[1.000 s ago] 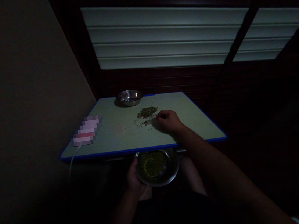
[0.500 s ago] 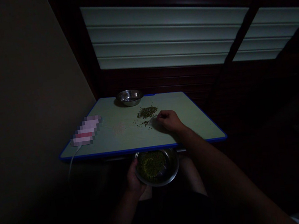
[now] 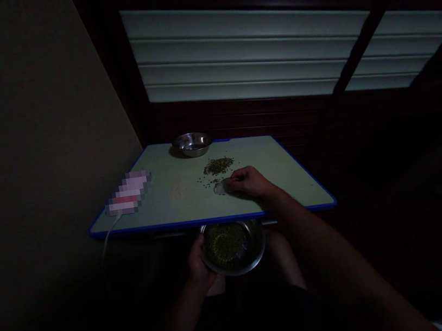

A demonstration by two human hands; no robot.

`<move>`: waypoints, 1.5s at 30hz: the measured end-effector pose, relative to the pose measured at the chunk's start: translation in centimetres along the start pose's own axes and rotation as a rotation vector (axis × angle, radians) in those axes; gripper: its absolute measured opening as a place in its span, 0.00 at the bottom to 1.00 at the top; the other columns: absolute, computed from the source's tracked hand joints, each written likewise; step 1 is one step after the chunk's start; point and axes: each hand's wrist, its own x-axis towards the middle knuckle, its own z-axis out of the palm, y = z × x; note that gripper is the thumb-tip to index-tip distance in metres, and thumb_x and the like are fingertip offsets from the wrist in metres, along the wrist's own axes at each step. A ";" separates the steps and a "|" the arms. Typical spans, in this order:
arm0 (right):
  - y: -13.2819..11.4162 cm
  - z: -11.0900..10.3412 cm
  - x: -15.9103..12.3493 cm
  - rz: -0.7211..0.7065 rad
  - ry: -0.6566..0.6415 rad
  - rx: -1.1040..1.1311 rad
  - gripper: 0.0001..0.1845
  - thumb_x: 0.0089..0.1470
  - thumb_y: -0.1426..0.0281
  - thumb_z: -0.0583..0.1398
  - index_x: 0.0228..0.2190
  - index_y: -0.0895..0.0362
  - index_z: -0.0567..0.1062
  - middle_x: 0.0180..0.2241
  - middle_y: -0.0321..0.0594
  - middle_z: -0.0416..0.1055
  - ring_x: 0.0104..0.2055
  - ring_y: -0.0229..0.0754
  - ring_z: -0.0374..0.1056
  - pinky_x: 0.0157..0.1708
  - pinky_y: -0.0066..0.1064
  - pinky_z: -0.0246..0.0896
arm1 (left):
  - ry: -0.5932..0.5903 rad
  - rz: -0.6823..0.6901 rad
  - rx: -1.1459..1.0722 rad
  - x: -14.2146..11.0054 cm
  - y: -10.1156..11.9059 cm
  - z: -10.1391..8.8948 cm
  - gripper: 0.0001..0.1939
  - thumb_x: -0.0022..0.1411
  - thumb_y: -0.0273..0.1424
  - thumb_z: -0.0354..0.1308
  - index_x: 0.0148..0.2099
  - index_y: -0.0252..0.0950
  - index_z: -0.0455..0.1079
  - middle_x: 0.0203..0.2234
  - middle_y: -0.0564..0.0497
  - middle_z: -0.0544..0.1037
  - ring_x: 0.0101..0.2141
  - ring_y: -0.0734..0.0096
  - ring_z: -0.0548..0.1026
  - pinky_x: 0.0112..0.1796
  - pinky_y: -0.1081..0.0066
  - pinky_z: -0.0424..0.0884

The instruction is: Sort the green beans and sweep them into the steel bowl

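My left hand [image 3: 200, 264] grips the left rim of a metal bowl [image 3: 258, 256], just below the table's front edge. Small green beans [image 3: 226, 243] cover much of the bowl's bottom. Above the tabletop, my right hand [image 3: 250, 180] is closed on a small see-through piece with a rounded end [image 3: 221, 187]; its exact kind is too dim to tell. That piece is low over the table, at the near side of a loose pile of small greenish-brown beans [image 3: 219, 165]. A few stray beans lie between the pile and the piece.
A pale table [image 3: 290, 188] with a blue edge stands before me. At its back sits a second metal bowl [image 3: 192, 145]. A blurred-out phone-like object [image 3: 128, 193] with a white cable [image 3: 106, 236] lies at the left. A wall [image 3: 43, 103] rises on the left.
My right hand has come slightly nearer to me, drawing the see-through piece down and left from the pile's edge. My left hand and the bowl have stayed put.
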 end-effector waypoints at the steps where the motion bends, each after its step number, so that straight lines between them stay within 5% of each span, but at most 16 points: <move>1: -0.3 0.0 -0.2 0.013 -0.022 0.012 0.10 0.37 0.66 0.62 0.20 0.61 0.74 0.19 0.35 0.67 0.22 0.32 0.58 0.24 0.26 0.53 | -0.005 0.003 -0.003 0.0 0.0 0.0 0.15 0.58 0.36 0.54 0.39 0.32 0.77 0.34 0.43 0.83 0.46 0.51 0.76 0.51 0.53 0.68; 11: -2.8 -0.2 -2.7 0.030 -0.361 -0.003 0.08 0.42 0.68 0.62 0.23 0.61 0.74 0.20 0.32 0.66 0.22 0.30 0.57 0.25 0.25 0.53 | -0.028 0.006 -0.063 0.1 0.0 0.1 0.14 0.58 0.35 0.54 0.38 0.32 0.77 0.33 0.43 0.83 0.46 0.50 0.77 0.51 0.52 0.67; 26: -3.4 0.2 -4.0 -0.049 -0.404 -0.024 0.08 0.45 0.68 0.62 0.25 0.61 0.74 0.23 0.33 0.69 0.25 0.32 0.60 0.29 0.26 0.57 | -0.054 0.011 -0.089 0.0 0.0 0.0 0.13 0.58 0.34 0.54 0.39 0.33 0.77 0.32 0.45 0.83 0.39 0.55 0.79 0.49 0.55 0.70; 31: -2.9 0.6 -2.8 -0.013 -0.260 0.069 0.09 0.41 0.66 0.62 0.24 0.60 0.74 0.22 0.34 0.68 0.23 0.32 0.60 0.26 0.26 0.55 | -0.028 0.008 -0.089 0.0 0.0 0.2 0.14 0.59 0.34 0.53 0.38 0.32 0.77 0.32 0.44 0.83 0.39 0.55 0.79 0.49 0.55 0.70; 35: -2.0 0.5 -0.6 0.007 0.140 0.067 0.07 0.41 0.68 0.57 0.21 0.59 0.71 0.19 0.33 0.65 0.22 0.33 0.58 0.24 0.25 0.53 | -0.020 0.000 -0.057 0.3 0.0 -0.1 0.14 0.59 0.35 0.54 0.39 0.32 0.77 0.33 0.43 0.83 0.43 0.53 0.78 0.51 0.53 0.69; 38: -0.9 0.2 0.8 -0.035 0.321 -0.003 0.04 0.39 0.71 0.56 0.21 0.58 0.70 0.21 0.33 0.68 0.26 0.35 0.61 0.29 0.27 0.56 | -0.002 -0.005 -0.033 0.3 0.0 -0.2 0.15 0.59 0.35 0.53 0.38 0.32 0.77 0.33 0.44 0.83 0.44 0.53 0.78 0.51 0.53 0.69; 45: 0.9 0.2 1.2 -0.019 0.394 -0.085 0.06 0.40 0.71 0.57 0.24 0.58 0.74 0.24 0.36 0.73 0.29 0.37 0.66 0.33 0.29 0.60 | -0.014 0.015 -0.046 0.1 -0.1 0.0 0.15 0.58 0.35 0.53 0.38 0.31 0.77 0.33 0.43 0.83 0.41 0.55 0.79 0.49 0.57 0.70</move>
